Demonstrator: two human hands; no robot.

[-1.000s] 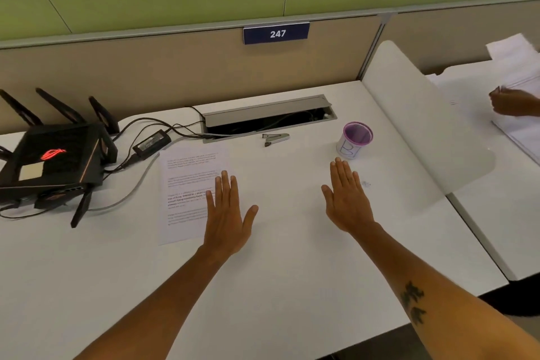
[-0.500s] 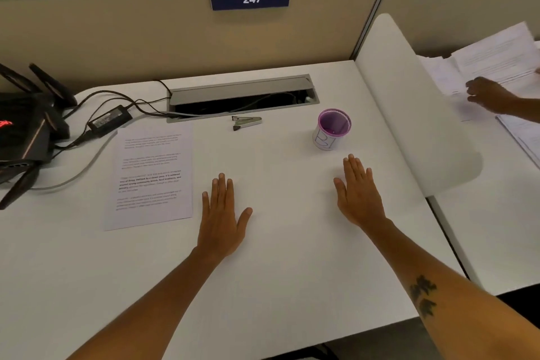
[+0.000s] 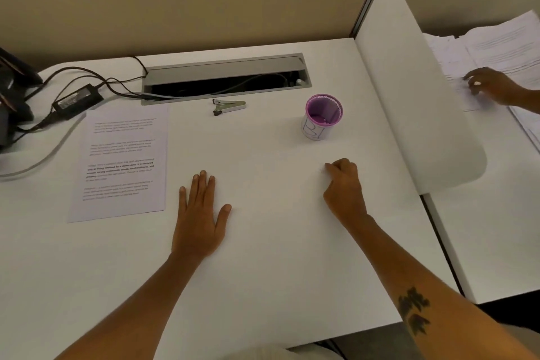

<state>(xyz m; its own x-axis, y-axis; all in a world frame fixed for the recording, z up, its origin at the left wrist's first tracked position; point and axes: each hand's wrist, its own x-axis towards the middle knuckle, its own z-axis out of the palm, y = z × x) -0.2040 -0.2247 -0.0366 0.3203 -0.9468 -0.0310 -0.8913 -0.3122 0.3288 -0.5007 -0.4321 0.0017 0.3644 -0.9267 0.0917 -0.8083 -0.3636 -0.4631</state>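
Observation:
My left hand (image 3: 200,213) lies flat on the white desk (image 3: 263,272), palm down with straight fingers, just right of a printed sheet of paper (image 3: 121,164). My right hand (image 3: 344,187) rests on the desk with its fingers curled under. Its fingertips pinch at a tiny pale item (image 3: 324,169) on the desk, too small to name. A purple-rimmed cup (image 3: 321,117) with pen marks on its side stands a little beyond the right hand. A small metal staple remover (image 3: 229,107) lies near the cable slot.
An open cable slot (image 3: 225,79) runs along the desk's back. A black power adapter (image 3: 77,99) and cables lie at the left. A white divider panel (image 3: 415,90) stands at the right; beyond it another person's hand (image 3: 493,88) rests on papers.
My right hand has gone from flat to curled, fingertips drawn together on the desk. The left hand stays flat. The view has tilted down and closer.

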